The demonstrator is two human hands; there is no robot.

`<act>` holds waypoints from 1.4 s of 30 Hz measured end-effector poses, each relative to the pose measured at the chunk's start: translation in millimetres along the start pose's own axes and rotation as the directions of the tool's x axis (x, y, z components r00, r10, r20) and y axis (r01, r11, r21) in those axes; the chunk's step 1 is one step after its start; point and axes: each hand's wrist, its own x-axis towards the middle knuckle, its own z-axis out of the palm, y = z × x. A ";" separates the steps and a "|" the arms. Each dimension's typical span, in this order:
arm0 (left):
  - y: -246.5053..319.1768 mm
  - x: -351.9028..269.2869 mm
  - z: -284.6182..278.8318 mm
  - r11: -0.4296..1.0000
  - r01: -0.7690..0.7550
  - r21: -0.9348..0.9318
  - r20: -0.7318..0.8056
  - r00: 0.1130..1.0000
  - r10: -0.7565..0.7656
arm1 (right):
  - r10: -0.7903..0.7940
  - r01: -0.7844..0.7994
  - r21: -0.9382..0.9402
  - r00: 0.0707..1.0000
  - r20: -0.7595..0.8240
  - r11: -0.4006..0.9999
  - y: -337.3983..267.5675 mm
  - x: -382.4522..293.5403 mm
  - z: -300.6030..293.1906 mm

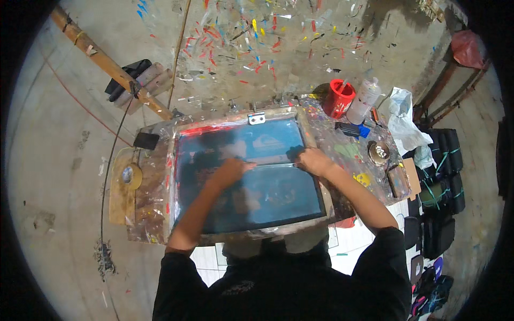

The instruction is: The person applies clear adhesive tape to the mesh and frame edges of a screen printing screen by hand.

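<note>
A silk-screen printing frame lies on a paint-stained table before me, its blue mesh bearing faint pale stencil shapes. Across the middle of the mesh runs a squeegee, with a long straight edge. My left hand grips its left end, the thumb lying along it. At the other end my right hand is closed, close to the frame's right rail. Red ink smears the upper left of the screen. A metal hinge clamp sits on the far rail. What lies under the screen is hidden.
On the table's right stand a red container, a clear plastic bottle and a metal bowl. White paper hangs over that edge. A tape roll lies left. A wooden pole slants at far left; black bundles are stacked right.
</note>
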 end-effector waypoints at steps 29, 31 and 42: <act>142.0 -62.4 -15.6 0.973 -0.063 -0.223 0.019 0.997 0.068 | 0.458 -0.332 0.359 0.813 -0.360 0.872 -157.8 -99.2 22.8; 134.9 -60.6 -11.9 0.973 -0.099 -0.209 0.014 0.994 0.104 | 0.469 -0.330 0.390 0.810 -0.350 0.860 -157.3 -99.7 23.7; 172.0 -105.9 -41.0 0.954 0.116 -0.276 0.205 0.977 -0.060 | 0.507 -0.302 0.486 0.778 -0.372 0.820 -151.4 -106.6 21.5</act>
